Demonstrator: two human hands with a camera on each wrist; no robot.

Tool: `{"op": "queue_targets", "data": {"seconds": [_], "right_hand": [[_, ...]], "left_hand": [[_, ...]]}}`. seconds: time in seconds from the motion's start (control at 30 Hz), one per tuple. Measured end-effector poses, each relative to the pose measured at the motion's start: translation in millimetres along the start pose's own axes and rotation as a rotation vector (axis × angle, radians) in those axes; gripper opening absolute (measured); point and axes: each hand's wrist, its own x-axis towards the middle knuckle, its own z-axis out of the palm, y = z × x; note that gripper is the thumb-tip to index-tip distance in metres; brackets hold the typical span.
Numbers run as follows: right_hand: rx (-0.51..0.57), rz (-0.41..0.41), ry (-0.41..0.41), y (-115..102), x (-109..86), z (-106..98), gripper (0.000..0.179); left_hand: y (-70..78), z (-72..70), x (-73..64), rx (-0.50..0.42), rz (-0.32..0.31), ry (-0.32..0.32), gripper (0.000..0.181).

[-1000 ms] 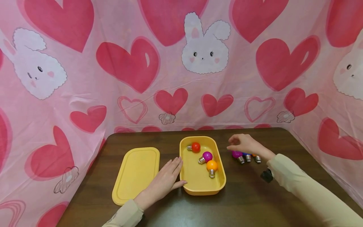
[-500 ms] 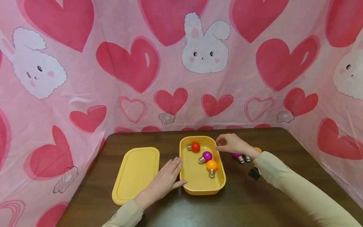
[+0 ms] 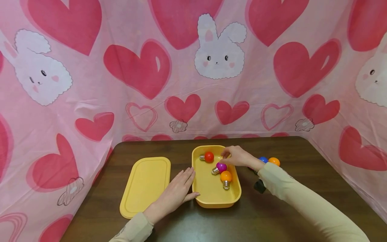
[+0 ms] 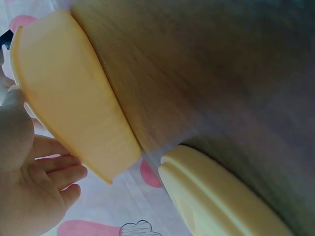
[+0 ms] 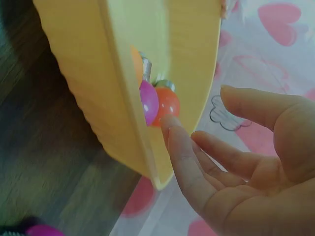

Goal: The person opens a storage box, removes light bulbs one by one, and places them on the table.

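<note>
A yellow plastic box (image 3: 211, 200) holds a red light bulb (image 3: 209, 157), a purple bulb (image 3: 221, 167) and an orange bulb (image 3: 226, 176), all with silver screw bases. My left hand (image 3: 178, 190) lies along its left rim with straight fingers, thumb at the near corner. In the left wrist view those fingers (image 4: 61, 169) touch the rim. Over the right wall reaches my right hand (image 3: 237, 156), fingertips above the red and purple bulbs. The right wrist view shows thumb and fingers (image 5: 184, 162) apart, holding nothing, index tip overlapping the red bulb (image 5: 167, 105).
To the left lies a flat yellow lid (image 3: 146, 186) on the dark wooden table (image 3: 193, 225). Right of the box, a blue bulb (image 3: 263, 159) and another orange bulb (image 3: 274, 161) lie partly behind the right forearm. A pink cloth with hearts (image 3: 178, 74) hangs around the table.
My right hand has moved left, from above the bulbs beside the box to over its right rim and inside. The left hand and the bulbs in the box have stayed put.
</note>
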Motion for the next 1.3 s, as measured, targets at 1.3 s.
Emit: {"op": "queue_targets", "data": {"seconds": [1.3], "right_hand": [[-0.155, 0.007, -0.083, -15, 17.8, 24, 0.031]], "left_hand": [[1.2, 1.2, -1.6, 0.016, 0.004, 0.019, 0.074]]}}
